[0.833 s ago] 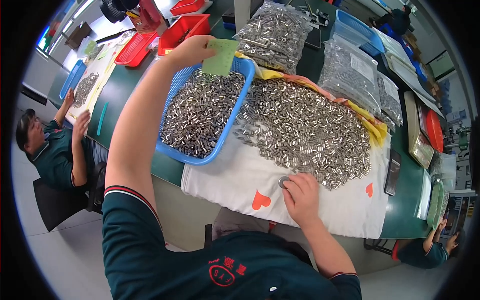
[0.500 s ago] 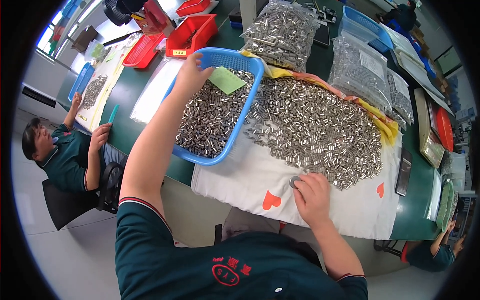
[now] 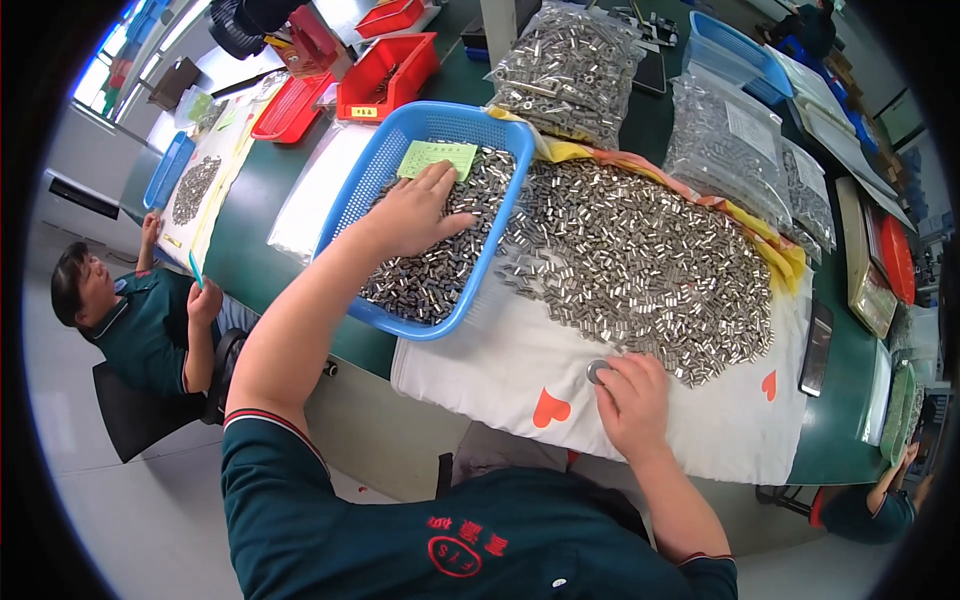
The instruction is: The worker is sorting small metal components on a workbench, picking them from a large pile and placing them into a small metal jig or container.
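Observation:
My left hand (image 3: 412,212) lies over the small metal sleeves (image 3: 425,285) in a blue plastic basket (image 3: 452,122). It is open, palm down with the thumb apart, its fingertips at the lower edge of a pale green paper slip (image 3: 436,157). My right hand (image 3: 637,398) rests on a white cloth (image 3: 480,375) printed with red hearts. Its fingers are closed on a small round grey disc (image 3: 598,371), partly covered by them. Just beyond that hand spreads a wide heap of loose metal sleeves (image 3: 650,250), shiny and short, reaching to the basket's right side.
Clear bags of metal parts (image 3: 565,75) stand behind the heap, with more bags (image 3: 725,145) to the right. Red bins (image 3: 390,75) sit at the back left. A dark phone (image 3: 816,348) lies at the right. At left, a seated co-worker (image 3: 150,320) holds a teal strip.
My left hand has come from the basket's far left rim down onto its contents. The green slip has shifted left and turned. My right hand keeps the disc in nearly the same place.

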### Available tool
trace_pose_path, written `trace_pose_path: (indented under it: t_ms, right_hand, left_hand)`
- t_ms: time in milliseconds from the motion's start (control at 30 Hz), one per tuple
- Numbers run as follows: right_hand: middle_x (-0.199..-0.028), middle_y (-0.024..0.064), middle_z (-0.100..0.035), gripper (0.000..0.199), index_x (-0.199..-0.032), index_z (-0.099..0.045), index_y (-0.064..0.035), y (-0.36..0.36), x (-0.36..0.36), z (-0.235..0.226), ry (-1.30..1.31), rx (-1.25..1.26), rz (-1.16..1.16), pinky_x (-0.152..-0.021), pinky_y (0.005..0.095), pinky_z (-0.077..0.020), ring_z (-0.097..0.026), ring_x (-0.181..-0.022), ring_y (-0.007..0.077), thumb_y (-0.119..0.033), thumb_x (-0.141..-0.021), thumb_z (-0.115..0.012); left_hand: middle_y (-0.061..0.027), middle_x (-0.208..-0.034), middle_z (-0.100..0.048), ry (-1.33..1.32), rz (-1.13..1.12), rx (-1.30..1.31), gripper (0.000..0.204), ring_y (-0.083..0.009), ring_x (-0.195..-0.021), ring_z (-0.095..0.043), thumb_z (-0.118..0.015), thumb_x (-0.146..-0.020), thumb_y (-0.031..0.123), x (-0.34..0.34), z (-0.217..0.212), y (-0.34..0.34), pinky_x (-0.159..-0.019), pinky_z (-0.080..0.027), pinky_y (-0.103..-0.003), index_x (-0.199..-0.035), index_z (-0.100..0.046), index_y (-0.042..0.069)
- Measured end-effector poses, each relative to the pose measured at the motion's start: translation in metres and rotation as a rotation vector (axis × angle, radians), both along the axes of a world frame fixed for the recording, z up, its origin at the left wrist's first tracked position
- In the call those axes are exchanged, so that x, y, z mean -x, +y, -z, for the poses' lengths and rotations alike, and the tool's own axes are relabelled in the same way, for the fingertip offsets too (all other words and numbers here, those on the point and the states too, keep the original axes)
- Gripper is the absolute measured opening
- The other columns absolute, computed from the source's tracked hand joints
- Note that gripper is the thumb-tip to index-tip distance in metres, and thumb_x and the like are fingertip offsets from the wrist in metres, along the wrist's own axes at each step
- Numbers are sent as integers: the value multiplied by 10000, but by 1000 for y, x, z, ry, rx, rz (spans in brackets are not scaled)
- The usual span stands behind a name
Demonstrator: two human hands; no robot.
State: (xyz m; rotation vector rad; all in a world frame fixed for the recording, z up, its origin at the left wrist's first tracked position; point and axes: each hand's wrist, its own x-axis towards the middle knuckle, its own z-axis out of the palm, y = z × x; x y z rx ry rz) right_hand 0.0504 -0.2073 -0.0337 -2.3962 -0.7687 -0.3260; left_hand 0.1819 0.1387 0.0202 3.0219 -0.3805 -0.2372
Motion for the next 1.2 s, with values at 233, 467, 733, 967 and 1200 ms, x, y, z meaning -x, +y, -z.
trace_pose_path:
  t_ms: [233, 467, 733, 967, 1200]
  right_hand:
    - [-1010, 46, -588, 208, -909, -608, -90, 0, 1, -1, 16, 21, 15, -905, 450, -374, -509, -996, 268, -111, -707, -652]
    - [-1000, 54, -586, 218, -905, -601, -87, 0, 0, 1, -6, 1, 11, -900, 454, -375, -510, -986, 275, -107, -695, -656]
    - [-957, 90, -587, 221, -867, -598, -63, 1, -2, -4, -42, -29, 0, -847, 432, -402, -525, -937, 308, -61, -652, -652]
    - [-958, 90, -592, 205, -856, -607, -61, 0, 0, -4, -40, -51, 20, -854, 431, -402, -525, -943, 306, -63, -657, -656]
    - [-1001, 52, -575, 215, -928, -615, -85, -5, -1, -3, -20, 17, 43, -905, 433, -377, -503, -993, 252, -120, -719, -656]
  left_hand:
    - [-225, -1435, -211, 87, -144, -21, 868, -317, -1354, -179, -357, -846, 645, -21, 6, -15, -1071, -174, -519, -1368, -241, -38]
    - [-183, -1417, -284, 34, -232, 25, 817, -310, -1335, -231, -422, -839, 607, -18, 3, -19, -1053, -196, -542, -1340, -308, -28]
    - [-161, -1109, -541, -148, -130, 12, 564, -330, -1048, -507, -575, -810, 465, 8, -9, 0, -901, -425, -422, -1190, -518, 52]
    - [-172, -1045, -572, -62, -128, 49, 454, -341, -952, -569, -561, -828, 424, -4, -5, -2, -823, -465, -418, -1114, -547, 72]
    - [-180, -821, -624, -187, -117, 150, 231, -360, -793, -600, -565, -835, 242, -27, 1, 1, -724, -474, -441, -918, -569, 26]
